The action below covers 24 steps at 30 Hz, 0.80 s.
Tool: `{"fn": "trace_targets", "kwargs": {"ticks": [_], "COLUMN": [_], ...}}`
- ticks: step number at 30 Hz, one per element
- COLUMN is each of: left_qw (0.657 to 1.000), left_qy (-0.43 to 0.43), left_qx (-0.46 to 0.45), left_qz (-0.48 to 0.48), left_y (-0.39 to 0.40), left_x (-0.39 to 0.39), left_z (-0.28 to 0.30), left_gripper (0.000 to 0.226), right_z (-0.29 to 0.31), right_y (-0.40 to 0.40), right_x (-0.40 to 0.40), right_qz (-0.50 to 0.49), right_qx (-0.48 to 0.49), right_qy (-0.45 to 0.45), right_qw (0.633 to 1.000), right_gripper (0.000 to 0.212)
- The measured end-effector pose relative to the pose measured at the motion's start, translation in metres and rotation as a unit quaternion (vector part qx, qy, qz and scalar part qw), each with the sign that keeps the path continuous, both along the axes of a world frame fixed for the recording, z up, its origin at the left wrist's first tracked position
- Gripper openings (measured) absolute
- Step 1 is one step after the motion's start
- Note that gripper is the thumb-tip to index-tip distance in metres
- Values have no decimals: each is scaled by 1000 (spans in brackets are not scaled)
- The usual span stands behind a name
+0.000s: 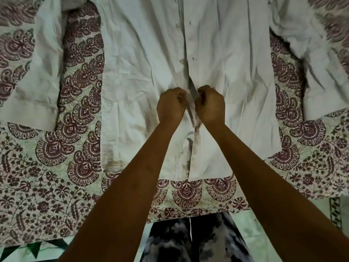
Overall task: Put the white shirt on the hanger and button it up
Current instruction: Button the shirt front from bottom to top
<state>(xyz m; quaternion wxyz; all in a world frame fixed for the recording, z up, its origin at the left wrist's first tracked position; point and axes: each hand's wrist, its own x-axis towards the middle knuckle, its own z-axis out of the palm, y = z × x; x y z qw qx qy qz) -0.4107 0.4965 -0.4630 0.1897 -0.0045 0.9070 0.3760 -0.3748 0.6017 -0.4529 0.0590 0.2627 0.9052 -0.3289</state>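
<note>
The white shirt (pixel 136 72) lies front up on a patterned bedspread, its hem toward me and its sleeves spread to both sides. My left hand (pixel 171 105) pinches the left front edge at the placket. My right hand (pixel 210 104) pinches the right front edge just beside it. The two edges gape slightly between my hands. Above them two buttons (pixel 181 61) sit unfastened beside their buttonholes (pixel 192 58). No hanger shows in view; the collar is cut off at the top edge.
The maroon and cream bedspread (pixel 56 176) covers the bed, whose front edge runs near my legs. My patterned trousers (pixel 188 241) and a pale green floor (pixel 251 231) show below it.
</note>
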Motion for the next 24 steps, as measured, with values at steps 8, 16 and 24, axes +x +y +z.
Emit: {"fn": "trace_targets", "kwargs": {"ticks": [8,16,24], "left_qw": [998,999,993], "left_qy": [-2,-7,-58], "left_qx": [-63,-17,64], "left_qz": [9,36,83], "left_y": [10,9,15], "left_x": [2,0,3], "left_z": [-5,6,23], "left_gripper": [8,7,9], "right_z": [6,5,14], "right_y": [7,-2,-7], "right_x": [8,8,12], "right_qz": [-226,-254,-246], "right_qx": [-259,-276,-315], "right_qy": [11,29,42], "right_qw": [939,927,915], "right_gripper": [4,8,8]}}
